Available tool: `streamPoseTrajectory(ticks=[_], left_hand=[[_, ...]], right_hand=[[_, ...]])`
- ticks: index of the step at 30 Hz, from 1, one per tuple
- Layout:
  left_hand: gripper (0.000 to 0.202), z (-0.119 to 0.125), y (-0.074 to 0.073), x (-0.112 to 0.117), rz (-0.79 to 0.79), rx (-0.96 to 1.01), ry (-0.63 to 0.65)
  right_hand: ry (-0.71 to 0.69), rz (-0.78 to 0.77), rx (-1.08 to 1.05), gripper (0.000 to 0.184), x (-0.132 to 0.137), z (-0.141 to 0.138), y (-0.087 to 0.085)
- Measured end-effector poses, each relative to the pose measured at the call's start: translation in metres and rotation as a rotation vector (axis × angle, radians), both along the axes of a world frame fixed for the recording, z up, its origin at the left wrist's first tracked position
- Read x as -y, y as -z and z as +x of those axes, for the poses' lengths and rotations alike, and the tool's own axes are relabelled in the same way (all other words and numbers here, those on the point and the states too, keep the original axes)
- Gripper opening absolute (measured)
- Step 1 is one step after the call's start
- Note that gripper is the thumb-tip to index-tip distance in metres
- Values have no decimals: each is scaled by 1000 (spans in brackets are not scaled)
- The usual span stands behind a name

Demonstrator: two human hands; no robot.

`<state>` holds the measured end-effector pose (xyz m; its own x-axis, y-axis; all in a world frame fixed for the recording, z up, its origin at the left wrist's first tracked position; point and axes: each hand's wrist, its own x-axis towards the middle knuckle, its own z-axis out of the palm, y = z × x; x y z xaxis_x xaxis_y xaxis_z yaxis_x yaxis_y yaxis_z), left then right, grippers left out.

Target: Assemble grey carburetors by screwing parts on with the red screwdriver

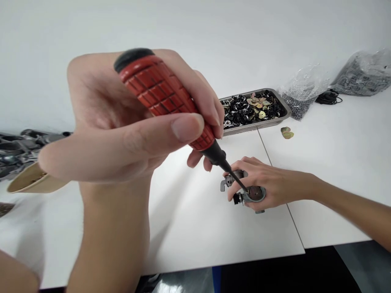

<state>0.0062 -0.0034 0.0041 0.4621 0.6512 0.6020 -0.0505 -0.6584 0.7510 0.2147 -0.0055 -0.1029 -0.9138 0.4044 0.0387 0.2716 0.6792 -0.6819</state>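
Note:
Close to the camera, my left hand (122, 152) is closed around the red, black-capped handle of a screwdriver (166, 93). Its thin shaft slants down to the right, and the tip meets the edge of a brown round disc (255, 193) or sits just above it. That disc lies in the round opening of a small grey metal carburetor (237, 175). From the right, my right hand (271, 183) grips the carburetor against the white table, its fingers over the top and hiding much of it. A black knob with a spring shows on its left side.
Behind my hands stands a metal tray (256, 127) of black springs and brass-coloured discs. Loose discs (287, 133) lie beside it. Plastic bags (363, 75) of small parts and a black cable coil (328, 97) are back right. Grey castings (21, 148) and a tan container (39, 183) are left.

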Motion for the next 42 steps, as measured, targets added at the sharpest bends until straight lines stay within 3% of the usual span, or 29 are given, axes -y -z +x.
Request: streamPoseTrajectory(ticks=[4,11,14,18,23,34,42], left_hand=[[51,5,-2,-3,17,-46,-68],[43,-8,-7,-9,-57,-149,84],[34,-3,-6,-10,-75,-182,109],[34,10,4,-9,-34,-71,112],[2,14,14,-9,-86,-58,142],[5,14,18,-12,-118,-40,191],[4,26,17,-8,-139,-12,155]], right_hand=[[-7,-10,-9,24,0,0,0],[8,3,-15,21,0,-3,-2],[2,11,-21,22,-1,-4,-2],[-10,25,-49,24,-1,-3,0],[4,27,-48,26,0,-2,0],[8,21,-44,27,-1,-2,-1],[17,25,-36,25,0,-4,-4]])
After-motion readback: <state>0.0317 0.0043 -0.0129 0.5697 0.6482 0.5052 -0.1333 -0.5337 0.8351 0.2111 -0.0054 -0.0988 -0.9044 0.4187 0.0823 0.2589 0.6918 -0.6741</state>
